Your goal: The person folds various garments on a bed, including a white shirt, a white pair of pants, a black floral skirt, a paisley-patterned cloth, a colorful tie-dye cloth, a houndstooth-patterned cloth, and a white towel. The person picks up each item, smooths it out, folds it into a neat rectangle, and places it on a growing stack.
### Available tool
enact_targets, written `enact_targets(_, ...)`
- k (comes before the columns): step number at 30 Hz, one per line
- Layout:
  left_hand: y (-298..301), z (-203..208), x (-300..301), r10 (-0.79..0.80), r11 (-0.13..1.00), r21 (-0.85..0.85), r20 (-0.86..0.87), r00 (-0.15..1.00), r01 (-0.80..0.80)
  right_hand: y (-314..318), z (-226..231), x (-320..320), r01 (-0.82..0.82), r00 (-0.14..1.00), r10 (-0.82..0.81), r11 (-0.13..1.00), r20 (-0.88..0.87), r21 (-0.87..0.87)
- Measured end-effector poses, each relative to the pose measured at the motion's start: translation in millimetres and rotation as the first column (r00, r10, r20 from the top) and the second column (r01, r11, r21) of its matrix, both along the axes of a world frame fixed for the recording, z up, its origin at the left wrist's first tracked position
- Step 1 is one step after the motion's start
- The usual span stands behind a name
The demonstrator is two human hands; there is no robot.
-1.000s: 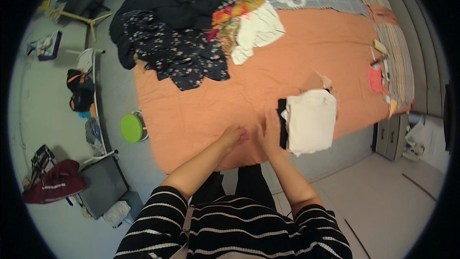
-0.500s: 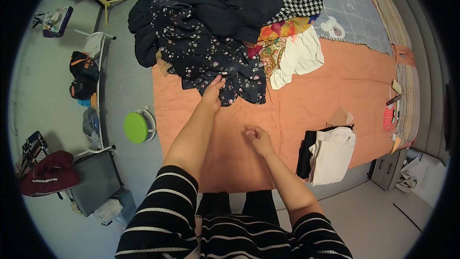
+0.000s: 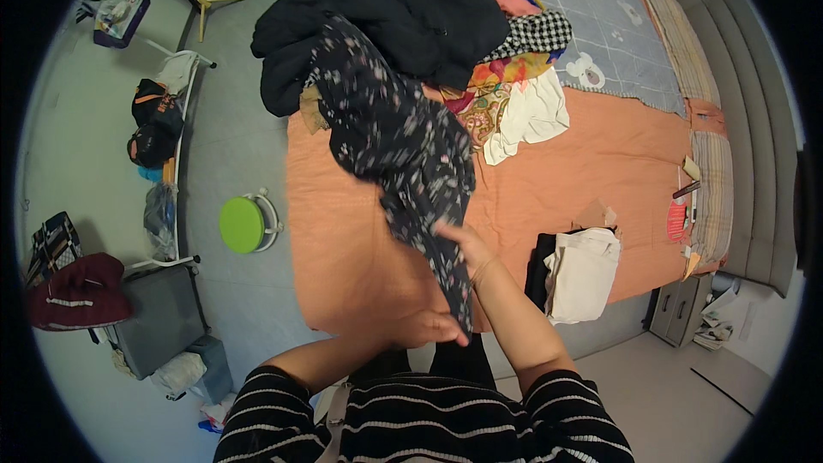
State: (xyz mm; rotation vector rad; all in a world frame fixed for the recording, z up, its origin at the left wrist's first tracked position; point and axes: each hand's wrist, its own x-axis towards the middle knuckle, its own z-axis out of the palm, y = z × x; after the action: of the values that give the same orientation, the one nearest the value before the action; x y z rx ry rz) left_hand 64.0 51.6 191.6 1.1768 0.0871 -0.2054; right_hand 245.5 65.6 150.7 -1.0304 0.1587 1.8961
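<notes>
In the head view, the left hand (image 3: pixel 430 327) is at the lower centre of the frame, its fingers narrowed around the lower tip of the dark floral garment (image 3: pixel 420 146). The right hand (image 3: pixel 467 250) is slightly higher and to the right, in contact with the right edge of the same garment; whether its fingers close fully on the cloth cannot be determined. The floral garment extends diagonally from the upper centre-left to the lower centre, over the orange bed cover (image 3: pixel 343 266), tapering to a narrow end at the left hand. Its print is partly blurred. Its upper end lies against the bulky black garment (image 3: pixel 386 13) at the upper centre. To the right of this are the black-and-white checked cloth (image 3: pixel 542 33) and, below it, the white garment (image 3: pixel 530 120). At the right of centre, the folded cream garment (image 3: pixel 587 274) lies beside and partly over the folded black garment (image 3: pixel 537 270). The green-topped stool (image 3: pixel 242 225) stands on the floor at the left of the bed.
</notes>
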Motion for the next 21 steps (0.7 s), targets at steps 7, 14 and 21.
enact_targets(7, -29, -106, -74, 0.419, 0.713, -0.661, 0.135, 0.898, -0.234, -76, 120, -15, -0.284, 0.929, 0.247, 0.954, 0.276, 0.100)
enact_targets(14, 45, 50, -19, 0.728, -0.008, -0.558, -0.572, 0.377, -0.830, -139, 235, 22, -0.769, 0.579, 0.554, 0.613, 0.598, 0.178)
enact_targets(21, 99, 117, -22, 0.889, 0.184, -0.737, -0.158, 0.429, -0.651, -170, 258, 51, -0.110, 0.647, -0.065, 0.978, 0.759, 0.178)
